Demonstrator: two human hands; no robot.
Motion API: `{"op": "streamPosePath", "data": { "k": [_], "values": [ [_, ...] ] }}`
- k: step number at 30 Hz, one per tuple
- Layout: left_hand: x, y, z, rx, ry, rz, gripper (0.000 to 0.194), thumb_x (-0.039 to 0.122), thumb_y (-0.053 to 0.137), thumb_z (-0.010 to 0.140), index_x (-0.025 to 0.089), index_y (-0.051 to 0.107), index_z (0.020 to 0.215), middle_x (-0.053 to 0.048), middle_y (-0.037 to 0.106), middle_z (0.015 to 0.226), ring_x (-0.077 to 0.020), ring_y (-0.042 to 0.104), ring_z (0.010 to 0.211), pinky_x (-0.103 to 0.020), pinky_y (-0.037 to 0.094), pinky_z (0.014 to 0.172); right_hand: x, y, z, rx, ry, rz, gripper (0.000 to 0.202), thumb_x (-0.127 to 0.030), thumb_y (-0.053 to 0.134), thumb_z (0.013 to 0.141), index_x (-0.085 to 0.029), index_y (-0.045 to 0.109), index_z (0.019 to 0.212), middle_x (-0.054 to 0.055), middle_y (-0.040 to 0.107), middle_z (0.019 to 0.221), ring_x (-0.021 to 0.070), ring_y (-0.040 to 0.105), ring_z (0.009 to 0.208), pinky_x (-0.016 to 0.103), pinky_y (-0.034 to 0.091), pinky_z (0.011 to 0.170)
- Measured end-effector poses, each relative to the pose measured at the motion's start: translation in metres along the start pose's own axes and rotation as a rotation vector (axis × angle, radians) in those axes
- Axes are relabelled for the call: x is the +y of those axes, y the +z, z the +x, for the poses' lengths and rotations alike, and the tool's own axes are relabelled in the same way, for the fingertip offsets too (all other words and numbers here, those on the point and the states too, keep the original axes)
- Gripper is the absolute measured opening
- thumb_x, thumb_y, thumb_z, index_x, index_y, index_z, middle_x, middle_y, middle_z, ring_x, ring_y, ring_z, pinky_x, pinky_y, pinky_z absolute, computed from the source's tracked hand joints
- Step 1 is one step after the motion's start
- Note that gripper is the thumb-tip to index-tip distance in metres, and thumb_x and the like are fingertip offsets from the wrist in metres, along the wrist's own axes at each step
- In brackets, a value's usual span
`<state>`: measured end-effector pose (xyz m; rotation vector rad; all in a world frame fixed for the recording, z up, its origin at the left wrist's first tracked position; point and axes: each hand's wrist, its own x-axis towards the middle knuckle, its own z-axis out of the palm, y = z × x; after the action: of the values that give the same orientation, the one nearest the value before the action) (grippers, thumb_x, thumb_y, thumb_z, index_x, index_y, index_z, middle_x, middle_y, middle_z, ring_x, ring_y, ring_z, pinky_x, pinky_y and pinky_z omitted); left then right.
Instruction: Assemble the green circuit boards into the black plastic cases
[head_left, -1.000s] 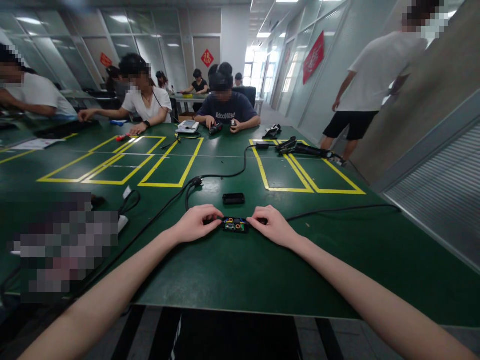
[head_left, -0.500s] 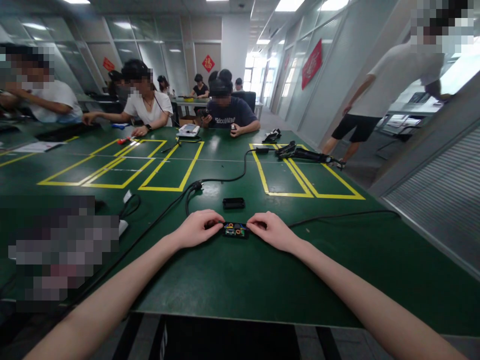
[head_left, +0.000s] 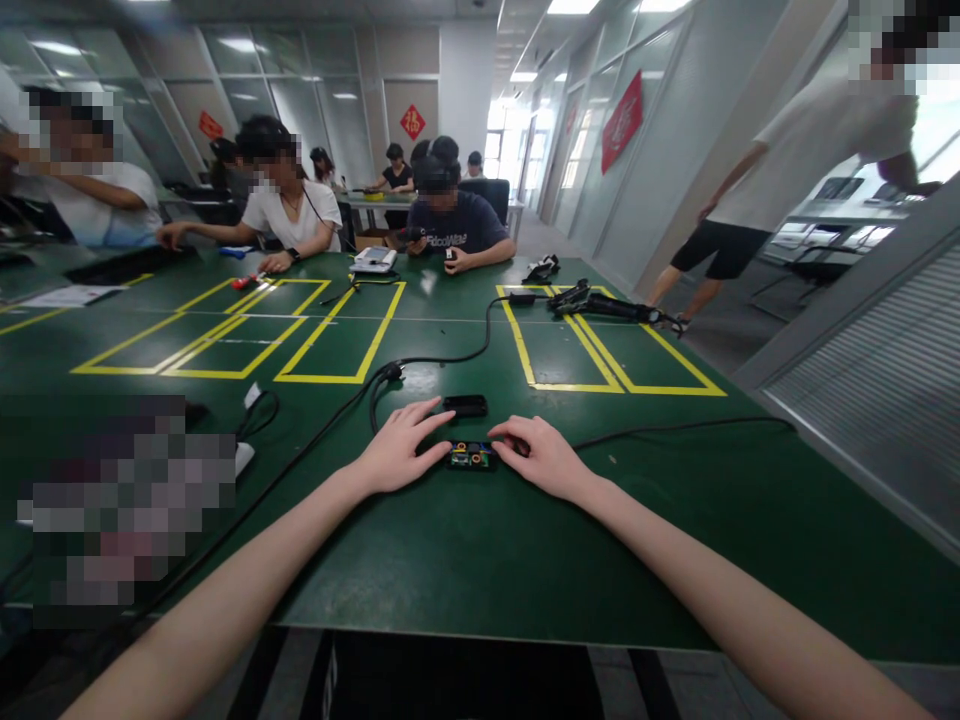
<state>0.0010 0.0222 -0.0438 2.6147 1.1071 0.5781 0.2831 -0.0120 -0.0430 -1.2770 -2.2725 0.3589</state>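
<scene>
A small black open case (head_left: 471, 456) lies on the green table in front of me, with a green circuit board and copper-ringed coils inside. My left hand (head_left: 401, 445) is at its left end, fingers stretched apart and thumb tip at the case's edge. My right hand (head_left: 541, 458) has its thumb and bent fingers closed at the right end of the case; the fingertips partly hide what they grip. Just beyond the case is a black tray-like cover (head_left: 466, 405), lying hollow side up, close to my left fingertips.
A black cable (head_left: 330, 420) with a plug crosses the table left of my hands; another cable (head_left: 675, 430) runs right. Yellow tape rectangles (head_left: 322, 379) mark the table. A black jointed device (head_left: 600, 303) lies far right. Several people sit across the table; one person stands at right.
My left hand has let go of the case's left end, and its fingers have spread forward towards the cover. My right hand stays at the right end.
</scene>
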Motion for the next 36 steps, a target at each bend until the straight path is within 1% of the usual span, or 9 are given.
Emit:
{"op": "streamPosePath", "data": {
  "k": [4, 8, 12, 15, 19, 21, 24, 29, 36],
  "values": [
    [0.002, 0.001, 0.0, -0.08, -0.032, 0.044, 0.052, 0.05, 0.045, 0.108, 0.029, 0.051, 0.155, -0.013, 0.042, 0.166, -0.0307, 0.042, 0.152, -0.055, 0.032, 0.124, 0.0, 0.002, -0.001, -0.027, -0.022, 0.022, 0.018, -0.023, 0.057, 0.1, -0.021, 0.074, 0.105, 0.001, 0.067, 0.081, 0.0148, 0.059, 0.069, 0.031, 0.043, 0.075],
    [0.002, 0.002, -0.001, -0.076, -0.021, 0.045, 0.054, 0.053, 0.043, 0.108, 0.029, 0.05, 0.156, -0.012, 0.044, 0.165, -0.0287, 0.042, 0.152, -0.052, 0.032, 0.125, 0.0, 0.003, -0.002, -0.017, -0.038, 0.032, 0.023, -0.022, 0.053, 0.1, -0.021, 0.074, 0.111, 0.003, 0.068, 0.085, 0.017, 0.062, 0.073, 0.033, 0.05, 0.077],
    [-0.001, 0.004, -0.002, -0.06, -0.013, 0.04, 0.052, 0.052, 0.044, 0.108, 0.029, 0.054, 0.153, -0.011, 0.047, 0.164, -0.028, 0.044, 0.151, -0.051, 0.033, 0.124, 0.0, 0.009, -0.002, 0.086, -0.1, 0.017, 0.036, -0.018, 0.054, 0.095, -0.023, 0.07, 0.127, 0.012, 0.068, 0.118, 0.0251, 0.066, 0.106, 0.044, 0.056, 0.096],
    [-0.002, 0.004, -0.003, -0.055, 0.0, 0.033, 0.049, 0.051, 0.047, 0.108, 0.027, 0.059, 0.149, -0.011, 0.048, 0.163, -0.0289, 0.044, 0.15, -0.052, 0.034, 0.124, 0.001, 0.015, -0.003, 0.134, -0.13, -0.062, 0.051, -0.017, 0.054, 0.093, -0.025, 0.062, 0.143, 0.015, 0.059, 0.145, 0.0316, 0.055, 0.133, 0.057, 0.049, 0.111],
    [-0.002, 0.001, -0.004, -0.065, 0.023, 0.011, 0.045, 0.049, 0.048, 0.108, 0.026, 0.064, 0.143, -0.012, 0.051, 0.16, -0.0303, 0.045, 0.149, -0.053, 0.034, 0.124, 0.003, 0.021, -0.004, 0.092, -0.108, -0.154, 0.06, -0.017, 0.051, 0.095, -0.026, 0.054, 0.154, 0.013, 0.041, 0.166, 0.0319, 0.036, 0.154, 0.061, 0.036, 0.123],
    [-0.002, -0.002, -0.005, -0.07, 0.031, 0.002, 0.044, 0.048, 0.049, 0.107, 0.026, 0.065, 0.142, -0.012, 0.054, 0.158, -0.0303, 0.046, 0.149, -0.053, 0.035, 0.124, 0.003, 0.022, -0.005, 0.025, -0.081, -0.176, 0.057, -0.017, 0.048, 0.097, -0.025, 0.055, 0.153, 0.011, 0.04, 0.168, 0.031, 0.033, 0.157, 0.061, 0.032, 0.126],
    [-0.004, -0.005, -0.005, -0.069, 0.047, -0.014, 0.044, 0.048, 0.053, 0.106, 0.025, 0.065, 0.142, -0.012, 0.056, 0.156, -0.0303, 0.048, 0.147, -0.052, 0.037, 0.123, 0.002, 0.02, -0.005, -0.045, -0.055, -0.173, 0.053, -0.017, 0.044, 0.099, -0.022, 0.061, 0.148, 0.011, 0.041, 0.167, 0.0303, 0.037, 0.155, 0.061, 0.031, 0.126],
    [-0.007, -0.008, -0.006, -0.058, 0.066, -0.022, 0.049, 0.051, 0.056, 0.104, 0.025, 0.063, 0.144, -0.013, 0.056, 0.156, -0.0318, 0.05, 0.146, -0.053, 0.039, 0.122, 0.0, 0.016, -0.005, -0.018, -0.106, -0.11, 0.048, -0.017, 0.046, 0.099, -0.019, 0.065, 0.142, 0.016, 0.052, 0.159, 0.0299, 0.049, 0.147, 0.061, 0.034, 0.125],
    [-0.005, -0.01, -0.009, -0.073, 0.079, -0.046, 0.076, 0.054, 0.066, 0.097, 0.026, 0.039, 0.162, -0.015, 0.048, 0.162, -0.0334, 0.047, 0.148, -0.053, 0.038, 0.123, -0.003, 0.011, -0.007, 0.034, -0.136, -0.026, 0.036, -0.017, 0.048, 0.099, -0.018, 0.072, 0.126, 0.016, 0.063, 0.14, 0.0273, 0.061, 0.131, 0.046, 0.053, 0.113]
  ]
}}
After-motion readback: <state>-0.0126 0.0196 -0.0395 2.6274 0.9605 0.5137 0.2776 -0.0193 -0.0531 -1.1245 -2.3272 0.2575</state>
